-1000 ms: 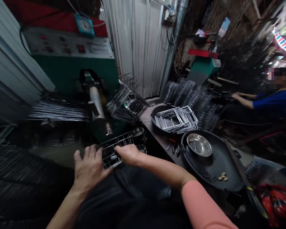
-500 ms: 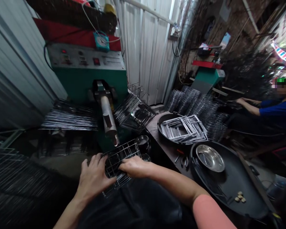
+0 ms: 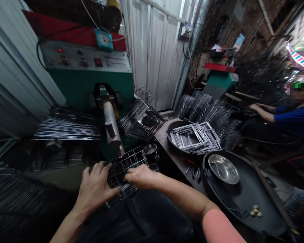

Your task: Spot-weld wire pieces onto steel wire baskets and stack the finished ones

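Observation:
A small wire basket point(image 3: 131, 160) is tilted just below the metal arm point(image 3: 110, 125) of a green machine point(image 3: 73, 81). My right hand point(image 3: 140, 176) has its fingers closed on the basket's wire grid, near its middle. At the basket's left side is my left hand point(image 3: 97, 184), fingers spread and thumb stretched out toward the wires; it rests against the edge without wrapping round it. The basket's near edge lies over my dark-clad lap. My right fingertips are partly hidden behind the hand.
Wire frames point(image 3: 195, 136) fill a black pan. A larger black tray point(image 3: 266, 202) bears a steel bowl point(image 3: 223, 168). Pliers point(image 3: 196, 172) lie beside it. Wire stacks point(image 3: 68, 126) stand left; wire baskets point(image 3: 143, 118) stand behind. A person in blue point(image 3: 294, 114) sits far right.
The view has shifted slightly, so the machine sits farther left. Both hands and the basket appear a little farther left too; the hold on the basket looks the same.

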Motion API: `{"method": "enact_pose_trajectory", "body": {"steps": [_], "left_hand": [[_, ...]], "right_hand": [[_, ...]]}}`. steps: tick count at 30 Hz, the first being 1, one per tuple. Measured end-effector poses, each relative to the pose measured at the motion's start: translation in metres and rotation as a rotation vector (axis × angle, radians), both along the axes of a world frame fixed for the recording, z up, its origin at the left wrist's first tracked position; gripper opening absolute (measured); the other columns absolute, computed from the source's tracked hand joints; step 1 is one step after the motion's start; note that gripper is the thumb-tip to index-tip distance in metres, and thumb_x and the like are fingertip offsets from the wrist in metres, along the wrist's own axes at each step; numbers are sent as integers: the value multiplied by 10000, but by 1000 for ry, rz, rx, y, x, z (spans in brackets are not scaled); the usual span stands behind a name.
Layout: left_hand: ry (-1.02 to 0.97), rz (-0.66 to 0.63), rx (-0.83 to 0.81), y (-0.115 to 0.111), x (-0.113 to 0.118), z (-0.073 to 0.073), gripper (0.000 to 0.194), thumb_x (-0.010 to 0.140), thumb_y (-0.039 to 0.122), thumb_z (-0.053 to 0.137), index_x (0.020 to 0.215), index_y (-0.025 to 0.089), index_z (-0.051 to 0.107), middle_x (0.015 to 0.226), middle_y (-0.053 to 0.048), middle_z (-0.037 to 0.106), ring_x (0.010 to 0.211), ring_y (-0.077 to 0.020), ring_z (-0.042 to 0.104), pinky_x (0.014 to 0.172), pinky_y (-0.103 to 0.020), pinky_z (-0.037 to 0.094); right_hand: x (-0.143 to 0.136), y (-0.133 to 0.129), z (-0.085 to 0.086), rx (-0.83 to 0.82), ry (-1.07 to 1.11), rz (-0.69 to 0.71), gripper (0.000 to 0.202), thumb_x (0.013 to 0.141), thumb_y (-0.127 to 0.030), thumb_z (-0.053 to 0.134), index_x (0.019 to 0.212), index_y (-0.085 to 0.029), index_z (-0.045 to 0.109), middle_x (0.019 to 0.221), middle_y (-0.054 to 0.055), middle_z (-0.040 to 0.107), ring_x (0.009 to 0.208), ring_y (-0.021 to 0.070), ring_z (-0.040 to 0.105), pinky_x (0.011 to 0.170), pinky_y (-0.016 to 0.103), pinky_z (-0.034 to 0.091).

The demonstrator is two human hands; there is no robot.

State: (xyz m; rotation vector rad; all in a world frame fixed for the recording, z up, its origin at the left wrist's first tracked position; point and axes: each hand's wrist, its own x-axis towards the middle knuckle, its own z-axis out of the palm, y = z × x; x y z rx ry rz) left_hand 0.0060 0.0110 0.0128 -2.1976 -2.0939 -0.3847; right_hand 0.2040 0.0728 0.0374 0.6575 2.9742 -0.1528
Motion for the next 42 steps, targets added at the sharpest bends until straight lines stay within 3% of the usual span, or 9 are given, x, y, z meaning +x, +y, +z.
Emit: {"method": "enact_pose_trajectory", "body": {"steps": [9,20,25,29,33,36,42], "left_hand": [[-50,-5,-43,23,-10,7,729,637,514,632,1246,115,611,1340,-233,586,1276,-409,518,1051,-572,402],[-29,36,-22,33,-16,12,732,627,509,600,1239,108,616,1350,-242,574,1284,-419,510,1063,-578,386],[2,103,-56,45,-17,19,761,647,554,563,1246,85,610,1318,-257,578,1269,-423,514,1028,-576,410],[-56,120,-135,49,-20,23,715,649,587,559,1208,151,642,1258,-208,614,1183,-399,574,990,-551,443],[-46,96,-68,51,-23,22,698,617,534,602,1201,154,648,1285,-214,599,1225,-416,545,1012,-569,427],[-84,122,-88,56,-26,23,705,617,526,651,1212,148,645,1329,-223,578,1246,-423,535,1046,-569,409],[-154,132,-158,70,-30,31,634,760,478,577,1214,36,593,1319,-246,577,1214,-420,552,1031,-589,413]], "right_hand": [[-9,15,11,-7,46,-37,270,955,-188,526,1184,-221,666,1127,40,711,925,180,673,527,261,392],[-17,14,3,87,71,-96,183,969,-174,516,1062,-197,672,994,48,711,796,170,687,499,236,426],[-28,29,5,84,89,-137,212,976,-172,496,1106,-202,662,1064,46,718,811,177,697,511,256,465],[-27,32,4,51,120,-144,266,987,-224,507,1218,-230,638,1192,35,703,936,189,704,555,264,498],[-16,30,1,12,197,-271,313,994,-261,515,1291,-281,612,1363,31,626,1039,176,689,651,253,529],[-15,34,4,2,212,-402,268,999,-293,507,1224,-268,649,1303,43,645,1010,181,694,711,261,539],[-28,53,8,-83,299,-498,240,989,-219,476,1145,-226,658,1245,68,647,995,198,682,779,300,539]]}}
